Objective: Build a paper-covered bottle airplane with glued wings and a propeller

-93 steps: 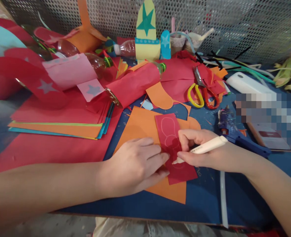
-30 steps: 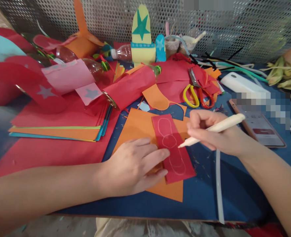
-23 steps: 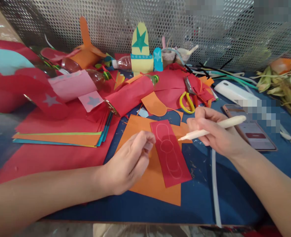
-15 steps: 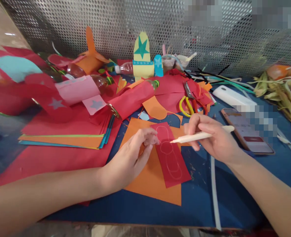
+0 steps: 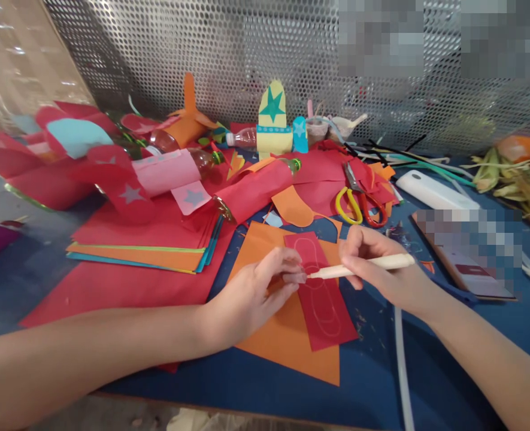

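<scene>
Red paper strip (image 5: 322,294) marked with pale loops and a central circle, lying flat on an orange sheet (image 5: 287,338) on the blue table (image 5: 368,371). It lies between your two hands, its long axis running away from you, far end leaning left, near end angled right. Your left hand (image 5: 253,302) is nearer: its fingertips hover at the strip's left edge, loosely curled, thumb parted from fingers, gripping nothing you can make out. Your right hand (image 5: 387,282), beyond the right edge, pinches a cream pen (image 5: 336,272) that points left across the strip; its tip is just beside your left fingertips, though whether they touch cannot be told. One second earlier, your left fingers pressed the strip down and the pen met its right edge; now those fingers are lifted and the tip sits farther left, near the circle.
</scene>
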### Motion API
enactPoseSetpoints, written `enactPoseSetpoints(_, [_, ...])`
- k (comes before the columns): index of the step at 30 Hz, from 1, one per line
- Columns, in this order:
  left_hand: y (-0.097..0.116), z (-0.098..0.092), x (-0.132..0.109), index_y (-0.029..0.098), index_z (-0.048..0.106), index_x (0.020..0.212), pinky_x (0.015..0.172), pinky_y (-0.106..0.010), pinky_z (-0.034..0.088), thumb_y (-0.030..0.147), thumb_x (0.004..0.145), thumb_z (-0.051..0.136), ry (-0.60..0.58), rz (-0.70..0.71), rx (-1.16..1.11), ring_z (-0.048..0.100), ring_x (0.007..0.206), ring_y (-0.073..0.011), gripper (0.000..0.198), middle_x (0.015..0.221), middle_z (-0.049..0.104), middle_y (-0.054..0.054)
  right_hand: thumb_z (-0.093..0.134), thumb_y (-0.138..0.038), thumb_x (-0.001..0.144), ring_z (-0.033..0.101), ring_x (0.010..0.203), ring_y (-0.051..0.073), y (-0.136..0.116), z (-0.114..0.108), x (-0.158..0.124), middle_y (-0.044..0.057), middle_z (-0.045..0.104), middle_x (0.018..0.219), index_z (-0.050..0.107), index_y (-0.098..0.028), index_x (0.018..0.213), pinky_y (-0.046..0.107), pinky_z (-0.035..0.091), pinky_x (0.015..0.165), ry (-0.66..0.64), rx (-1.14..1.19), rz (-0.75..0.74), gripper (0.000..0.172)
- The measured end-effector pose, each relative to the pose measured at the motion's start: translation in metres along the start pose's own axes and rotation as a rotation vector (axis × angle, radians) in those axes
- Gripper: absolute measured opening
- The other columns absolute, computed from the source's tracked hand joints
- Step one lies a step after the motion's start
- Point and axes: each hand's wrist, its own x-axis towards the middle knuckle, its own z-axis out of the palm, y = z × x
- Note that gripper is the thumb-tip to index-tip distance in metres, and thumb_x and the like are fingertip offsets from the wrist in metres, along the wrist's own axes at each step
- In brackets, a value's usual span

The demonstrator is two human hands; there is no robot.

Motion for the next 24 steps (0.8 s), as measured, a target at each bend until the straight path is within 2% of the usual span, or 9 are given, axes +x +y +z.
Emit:
enactPoseSetpoints(5, [0.004, -0.003, 0.002, 0.019, 0.049, 0.096, 0.077, -0.021, 0.054, 0.012, 0.084, 0.051, -0.025, -0.031, -0.015, 0.067, 0.086, -0.0117, 0.014, 0.094, 0.067, -0.002, 0.061, -0.031, 0.087, 0.051, 0.053, 0.009, -0.002, 0.003, -0.001, -0.004, 0.057, 0.062, 0.05, -0.021, 0.076, 0.022, 0.036, 0.05, -0.095, -0.035, 0.001, 0.019])
enactPoseSetpoints(8, [0.005, -0.004, 0.002, 0.019, 0.054, 0.091, 0.071, -0.02, 0.052, 0.011, 0.082, 0.054, -0.032, -0.071, 0.018, 0.065, 0.078, -0.0104, 0.012, 0.086, 0.067, 0.001, 0.056, -0.032, 0.09, 0.06, 0.065, 0.014, -0.004, 0.003, -0.001, 0.001, 0.065, 0.072, 0.054, -0.021, 0.083, 0.025, 0.042, 0.059, -0.202, -0.037, -0.026, 0.013])
enactPoseSetpoints(10, [0.004, -0.005, 0.002, 0.019, 0.058, 0.089, 0.069, -0.02, 0.051, 0.013, 0.082, 0.056, -0.029, -0.107, 0.016, 0.063, 0.075, -0.0101, 0.009, 0.083, 0.067, 0.002, 0.051, -0.031, 0.092, 0.063, 0.072, 0.016, -0.006, 0.003, -0.001, 0.002, 0.069, 0.076, 0.054, -0.022, 0.087, 0.027, 0.043, 0.064, -0.221, -0.051, 0.002, 0.011])
enactPoseSetpoints(14, [0.0, -0.002, 0.001, 0.019, 0.062, 0.088, 0.066, -0.02, 0.05, 0.022, 0.082, 0.058, 0.004, -0.186, -0.024, 0.063, 0.07, -0.0107, 0.007, 0.078, 0.068, 0.003, 0.05, -0.031, 0.093, 0.054, 0.062, 0.013, -0.006, 0.003, -0.001, 0.001, 0.071, 0.077, 0.052, -0.023, 0.085, 0.025, 0.037, 0.056, -0.204, -0.109, 0.102, 0.012])
enactPoseSetpoints(17, [0.0, -0.001, 0.0, 0.019, 0.064, 0.084, 0.063, -0.02, 0.049, 0.024, 0.081, 0.058, 0.008, -0.228, -0.015, 0.062, 0.066, -0.0109, 0.008, 0.074, 0.067, 0.003, 0.05, -0.031, 0.093, 0.047, 0.06, 0.011, -0.004, 0.004, -0.001, 0.0, 0.069, 0.078, 0.051, -0.022, 0.082, 0.024, 0.036, 0.057, -0.219, -0.137, 0.09, 0.014])
enactPoseSetpoints(24, [0.004, -0.003, 0.003, 0.019, 0.061, 0.079, 0.062, -0.02, 0.048, 0.025, 0.083, 0.052, -0.043, -0.205, 0.08, 0.061, 0.066, -0.0118, 0.012, 0.071, 0.064, 0.003, 0.049, -0.029, 0.092, 0.055, 0.064, 0.011, -0.005, 0.011, 0.001, 0.0, 0.066, 0.073, 0.047, -0.021, 0.079, 0.023, 0.04, 0.06, -0.2, -0.063, 0.03, 0.016])
